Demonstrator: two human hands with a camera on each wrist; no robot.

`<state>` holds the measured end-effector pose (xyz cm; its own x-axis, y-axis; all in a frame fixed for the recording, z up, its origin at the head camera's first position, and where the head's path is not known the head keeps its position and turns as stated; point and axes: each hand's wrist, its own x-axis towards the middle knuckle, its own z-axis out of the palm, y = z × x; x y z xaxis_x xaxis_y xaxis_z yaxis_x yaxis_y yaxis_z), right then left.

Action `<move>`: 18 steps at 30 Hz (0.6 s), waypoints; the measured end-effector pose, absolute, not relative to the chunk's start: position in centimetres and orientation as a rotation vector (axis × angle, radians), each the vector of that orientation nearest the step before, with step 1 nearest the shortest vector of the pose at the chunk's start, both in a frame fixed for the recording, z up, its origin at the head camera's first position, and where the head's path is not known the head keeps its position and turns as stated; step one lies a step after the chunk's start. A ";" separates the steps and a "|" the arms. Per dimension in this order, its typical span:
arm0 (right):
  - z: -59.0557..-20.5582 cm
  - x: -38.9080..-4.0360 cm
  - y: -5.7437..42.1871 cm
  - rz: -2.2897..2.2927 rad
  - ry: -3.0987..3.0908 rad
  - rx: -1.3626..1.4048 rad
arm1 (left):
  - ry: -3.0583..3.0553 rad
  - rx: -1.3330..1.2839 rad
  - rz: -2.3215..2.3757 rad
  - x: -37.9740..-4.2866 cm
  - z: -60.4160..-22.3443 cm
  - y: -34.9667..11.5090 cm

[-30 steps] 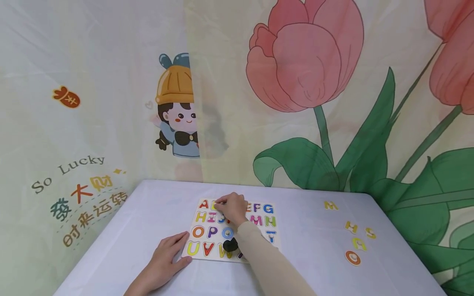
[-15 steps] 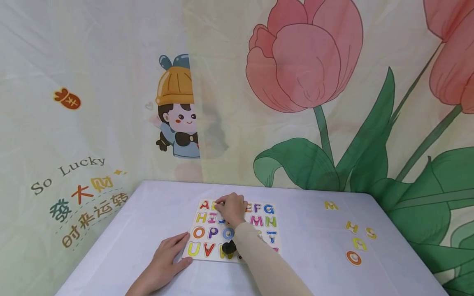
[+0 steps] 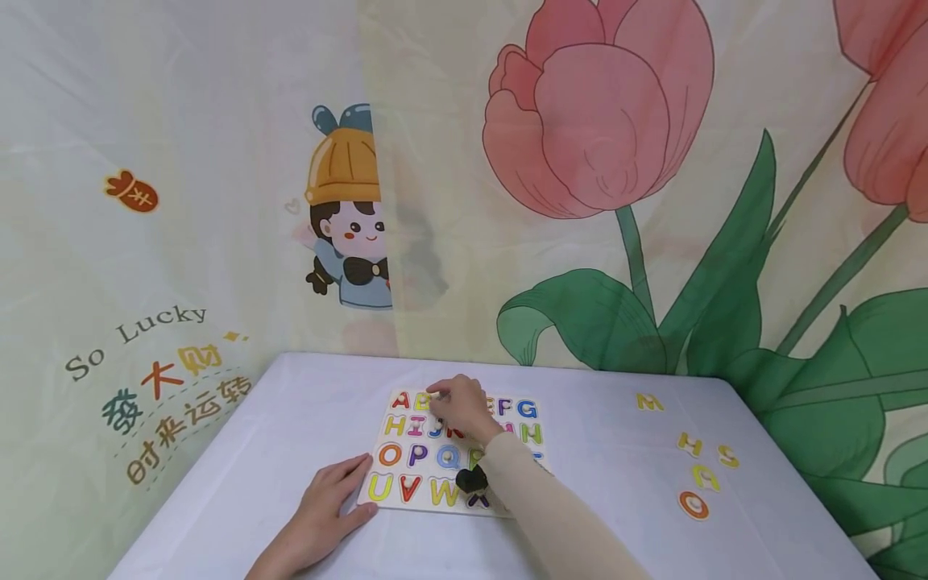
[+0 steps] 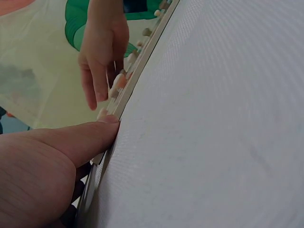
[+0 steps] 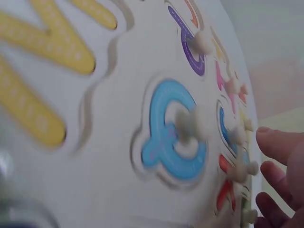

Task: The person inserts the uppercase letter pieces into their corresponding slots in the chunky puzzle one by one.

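Note:
An alphabet puzzle board (image 3: 413,507) with rows of coloured letters lies on the white table. My left hand (image 3: 322,503) rests flat at its near left corner. In the left wrist view the thumb (image 4: 102,135) presses against the board's edge, other fingers partly hidden behind. My right hand (image 3: 464,407) hovers over the top row beside the B, hiding the letters under it. Its fingers (image 5: 275,142) are apart with nothing between them, close to the knobs of several pieces. The blue Q (image 5: 161,109) has a wooden knob; the yellow W (image 5: 42,42) shows none.
To the right lie several loose letter pieces: a yellow M-like piece (image 3: 649,402), an H (image 3: 689,445), an S (image 3: 728,457), an arch-shaped piece (image 3: 706,478) and an orange O (image 3: 693,505). Behind the table hangs a printed cloth (image 3: 449,201).
My right hand has shifted slightly to the right along the top row, uncovering more of the B and of the letters below. The left hand and the loose pieces stay put.

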<state>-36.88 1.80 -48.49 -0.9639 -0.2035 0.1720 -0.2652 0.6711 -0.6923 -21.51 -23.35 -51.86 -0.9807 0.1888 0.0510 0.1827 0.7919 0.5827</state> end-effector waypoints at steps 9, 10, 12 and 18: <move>-46.5 -36.4 7.8 1.148 -2.764 0.572 | 2.960 0.312 0.961 -21.4 -51.6 -23.3; -46.3 -36.2 8.6 1.141 -2.764 0.574 | 2.960 0.314 0.961 -21.4 -51.6 -23.3; -45.9 -35.9 10.3 1.125 -2.766 0.565 | 2.962 0.318 0.960 -21.4 -51.5 -23.3; -44.8 -34.2 15.9 1.062 -2.766 0.529 | 2.955 0.306 0.971 -21.4 -51.6 -23.3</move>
<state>-34.21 15.90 -44.82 -0.9299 -0.2751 0.2443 -0.3679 0.6904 -0.6229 -21.40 -23.31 -51.62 -0.9806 0.1904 0.0457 0.1804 0.7876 0.5892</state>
